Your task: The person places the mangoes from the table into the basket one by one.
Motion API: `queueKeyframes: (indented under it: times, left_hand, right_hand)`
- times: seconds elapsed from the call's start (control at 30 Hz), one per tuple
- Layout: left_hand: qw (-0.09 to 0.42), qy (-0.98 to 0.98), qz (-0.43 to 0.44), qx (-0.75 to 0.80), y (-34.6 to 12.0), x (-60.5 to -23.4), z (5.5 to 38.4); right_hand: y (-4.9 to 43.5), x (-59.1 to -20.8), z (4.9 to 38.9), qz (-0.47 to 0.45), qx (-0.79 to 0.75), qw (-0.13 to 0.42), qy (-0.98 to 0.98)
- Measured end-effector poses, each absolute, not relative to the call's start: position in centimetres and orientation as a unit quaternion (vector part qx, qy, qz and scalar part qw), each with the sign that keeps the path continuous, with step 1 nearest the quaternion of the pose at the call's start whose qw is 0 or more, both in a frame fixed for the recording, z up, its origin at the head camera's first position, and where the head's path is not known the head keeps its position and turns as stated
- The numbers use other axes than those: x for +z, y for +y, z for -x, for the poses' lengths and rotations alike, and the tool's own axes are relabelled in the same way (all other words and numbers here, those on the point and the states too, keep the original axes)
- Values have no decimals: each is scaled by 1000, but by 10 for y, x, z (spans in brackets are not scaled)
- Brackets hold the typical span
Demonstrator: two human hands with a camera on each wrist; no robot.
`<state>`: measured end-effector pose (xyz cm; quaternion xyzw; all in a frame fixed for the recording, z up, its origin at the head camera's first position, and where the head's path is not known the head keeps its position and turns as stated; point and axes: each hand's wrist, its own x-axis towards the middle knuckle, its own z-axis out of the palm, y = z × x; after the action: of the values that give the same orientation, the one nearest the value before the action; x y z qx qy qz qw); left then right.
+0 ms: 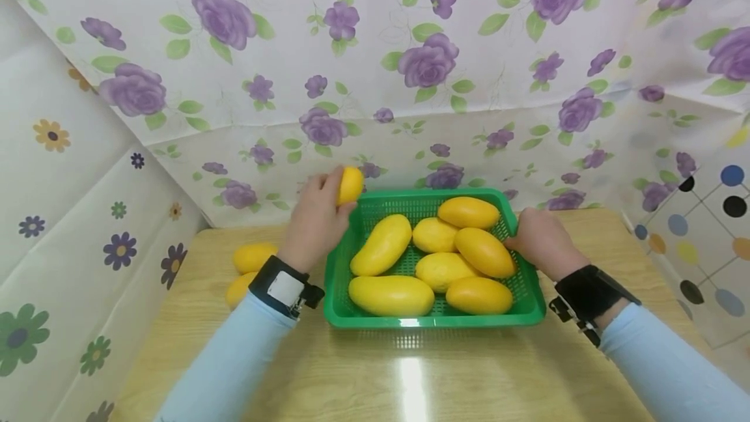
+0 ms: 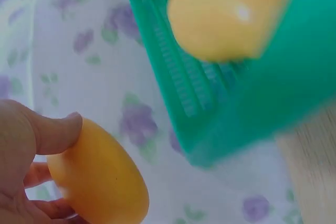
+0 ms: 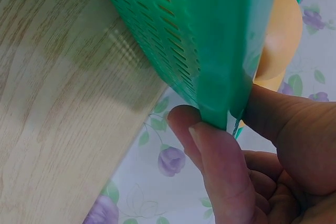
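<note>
In the head view my left hand (image 1: 318, 217) grips a yellow mango (image 1: 351, 185) above the far left corner of a green plastic basket (image 1: 433, 322). The left wrist view shows that mango (image 2: 100, 177) between thumb and fingers, beside the basket's corner (image 2: 194, 145). My right hand (image 1: 543, 241) pinches the basket's right rim; in the right wrist view, thumb and fingers (image 3: 226, 166) are on either side of the green edge (image 3: 223, 77). Several mangoes lie inside the basket, among them a long one (image 1: 391, 296) along the near side and another (image 1: 382, 245) at the left.
Two more mangoes, one (image 1: 254, 257) behind the other (image 1: 239, 290), lie on the wooden table (image 1: 375, 376) left of the basket, partly hidden by my left arm. A flowered sheet (image 1: 375, 83) hangs just behind the table, with patterned sheets at both sides.
</note>
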<state>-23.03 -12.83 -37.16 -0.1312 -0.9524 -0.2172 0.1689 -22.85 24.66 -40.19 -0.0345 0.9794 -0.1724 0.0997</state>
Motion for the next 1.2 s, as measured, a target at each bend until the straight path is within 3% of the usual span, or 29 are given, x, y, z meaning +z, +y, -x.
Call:
queueKeyframes:
  times: [0.33,0.77,1.2]
  left_hand:
    - [131,-947,234,-175,-78,-376,202]
    - [-25,-948,297,-113,-43,-402,185]
    - [-35,-945,312,-94,-36,-408,181]
  right_hand:
    - [246,-402,228,42,-164,87,982]
    - [248,-404,233,38,-164,90,982]
    - [249,-406,231,37,-161,95,982]
